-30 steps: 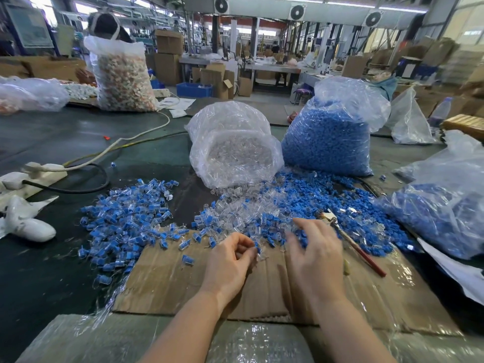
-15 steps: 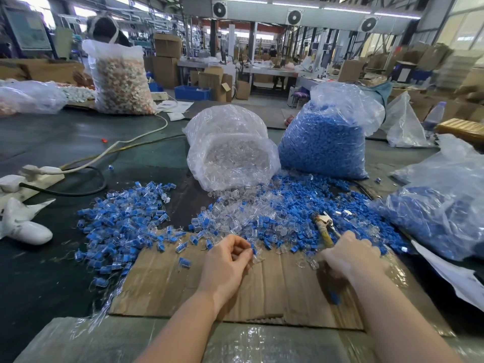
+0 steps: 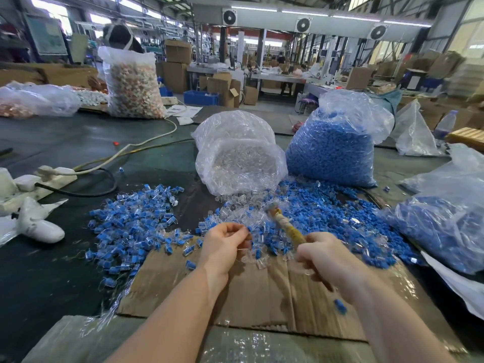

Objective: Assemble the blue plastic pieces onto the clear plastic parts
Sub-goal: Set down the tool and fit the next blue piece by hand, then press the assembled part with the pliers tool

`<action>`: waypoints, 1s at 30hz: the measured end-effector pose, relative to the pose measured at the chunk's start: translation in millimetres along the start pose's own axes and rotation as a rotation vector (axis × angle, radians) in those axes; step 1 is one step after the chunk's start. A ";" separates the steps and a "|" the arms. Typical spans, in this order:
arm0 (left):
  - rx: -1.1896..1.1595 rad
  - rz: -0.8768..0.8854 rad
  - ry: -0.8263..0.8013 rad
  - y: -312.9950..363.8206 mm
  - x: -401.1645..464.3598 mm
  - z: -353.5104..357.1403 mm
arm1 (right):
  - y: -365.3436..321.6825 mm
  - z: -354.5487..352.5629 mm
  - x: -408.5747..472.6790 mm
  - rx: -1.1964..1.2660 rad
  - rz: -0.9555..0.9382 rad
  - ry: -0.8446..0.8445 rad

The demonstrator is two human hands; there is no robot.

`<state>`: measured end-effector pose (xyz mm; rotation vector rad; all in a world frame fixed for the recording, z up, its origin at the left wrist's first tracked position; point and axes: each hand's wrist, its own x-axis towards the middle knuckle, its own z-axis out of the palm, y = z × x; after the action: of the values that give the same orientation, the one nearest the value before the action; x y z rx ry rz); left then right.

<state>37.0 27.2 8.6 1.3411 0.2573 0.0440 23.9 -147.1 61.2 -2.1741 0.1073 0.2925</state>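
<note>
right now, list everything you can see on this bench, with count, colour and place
clear-parts bag: one, transparent, centre back, mouth open toward the person
blue bag: one, clear film full of blue pieces, right of centre
side bag: one, blue pieces inside, far right
done pile: many, blue and clear, left of the cardboard
loose pile: many, blue and clear mixed, in front of the bags
cardboard: one sheet, brown, under the hands
power strip: one, white, far left, cables running off
beige bag: one, beige contents, back left
tool: one, wrapped yellowish handle, in the right hand
left hand: pinching something small, too small to tell
right hand: gripping the tool
</note>
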 end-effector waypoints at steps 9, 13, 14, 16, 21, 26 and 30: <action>-0.163 -0.115 0.090 7.7 10.2 -10.7 | -5.4 30.6 -10.7 0.182 0.047 -0.187; -0.147 -0.127 0.120 7.7 11.7 -15.4 | -4.2 32.4 -11.1 0.191 0.066 -0.235; -0.147 -0.132 0.130 7.8 12.5 -16.1 | -4.1 32.6 -11.3 0.195 0.070 -0.249; -0.140 -0.148 0.154 7.9 14.1 -17.4 | -3.9 32.9 -11.3 0.208 0.071 -0.274; -0.053 -0.131 0.196 9.3 16.7 -18.7 | -3.7 32.4 -10.6 0.190 0.049 -0.329; -0.030 -0.142 0.178 13.0 14.6 -20.2 | -1.6 29.3 -8.1 0.147 0.063 -0.351; 0.002 -0.156 0.142 15.9 13.6 -22.2 | -3.4 28.7 -10.4 0.140 0.090 -0.367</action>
<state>47.3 54.5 17.3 1.3183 0.4808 0.0077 9.6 -122.1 50.5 -1.9469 0.0175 0.7082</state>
